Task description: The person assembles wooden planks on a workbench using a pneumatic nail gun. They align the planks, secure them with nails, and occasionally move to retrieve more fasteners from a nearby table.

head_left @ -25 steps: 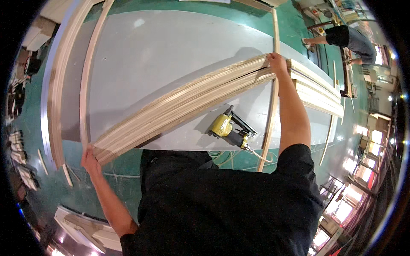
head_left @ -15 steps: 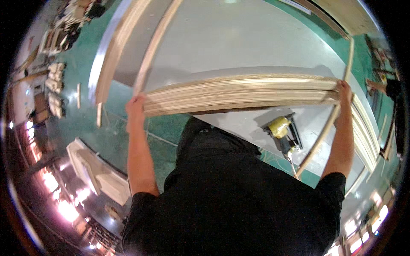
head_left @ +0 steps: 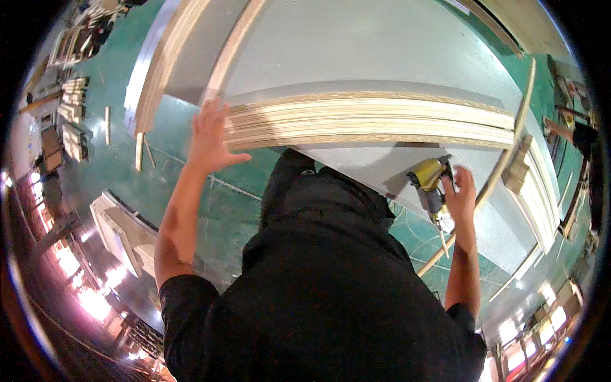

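A layered stack of long wooden strips (head_left: 375,119) lies crosswise before me. At its left end is my left hand (head_left: 210,137), open, fingers spread and thumb stretched out, fingertips over the stack's end and a lengthwise strip. To the right, my right hand (head_left: 463,191) is at the side of a yellow and black nail gun (head_left: 429,178), its fingers bent and apart around the gun's dark edge. Whether they touch it is hard to see. The gun rests on the grey tabletop (head_left: 356,162), a hose running from its lower end.
Another wooden strip (head_left: 229,60) runs away from me at the left, beside bundled strips (head_left: 168,63). A thin bent strip (head_left: 523,108) crosses the right side near more stacked strips (head_left: 538,197). Wooden pieces (head_left: 121,235) lie at the lower left above the green floor (head_left: 235,216).
My right hand has let go of the stack's right end and moved down and left to the nail gun. My left hand has opened from its grip on the left end.
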### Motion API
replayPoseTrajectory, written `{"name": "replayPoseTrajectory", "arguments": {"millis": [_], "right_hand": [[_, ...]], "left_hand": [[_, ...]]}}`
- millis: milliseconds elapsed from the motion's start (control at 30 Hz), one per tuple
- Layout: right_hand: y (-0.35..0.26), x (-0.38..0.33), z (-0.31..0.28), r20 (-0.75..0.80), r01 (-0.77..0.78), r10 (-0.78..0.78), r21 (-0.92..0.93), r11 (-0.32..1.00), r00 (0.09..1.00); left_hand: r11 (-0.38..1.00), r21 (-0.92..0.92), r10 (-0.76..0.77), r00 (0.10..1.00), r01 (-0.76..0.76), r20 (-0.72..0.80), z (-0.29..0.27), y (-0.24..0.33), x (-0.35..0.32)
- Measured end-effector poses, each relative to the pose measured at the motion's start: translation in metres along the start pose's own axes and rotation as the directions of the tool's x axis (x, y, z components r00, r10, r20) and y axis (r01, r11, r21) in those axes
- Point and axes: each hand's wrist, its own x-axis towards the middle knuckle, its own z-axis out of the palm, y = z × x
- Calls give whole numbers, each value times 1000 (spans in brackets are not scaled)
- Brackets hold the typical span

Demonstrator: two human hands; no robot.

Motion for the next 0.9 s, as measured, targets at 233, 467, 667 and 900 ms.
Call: {"name": "replayPoseTrajectory", "arguments": {"millis": [233,467,667,900], "right_hand": [[-22,-57,49,-46,-9,2,-157,988,999],[-32,-49,68,-105,-133,107,-295,946,989],[-39,-31,77,-97,-314,300,-382,869,949],[-32,-16,65,-96,-403,415,-508,761,905]], "left_hand": [[993,59,77,956,-97,284,-9,-5,14],[980,-54,199,968,-193,152,6,-12,9],[968,-116,229,973,-223,40,30,-26,9],[935,-217,275,960,-282,-61,43,-34,11]]}}
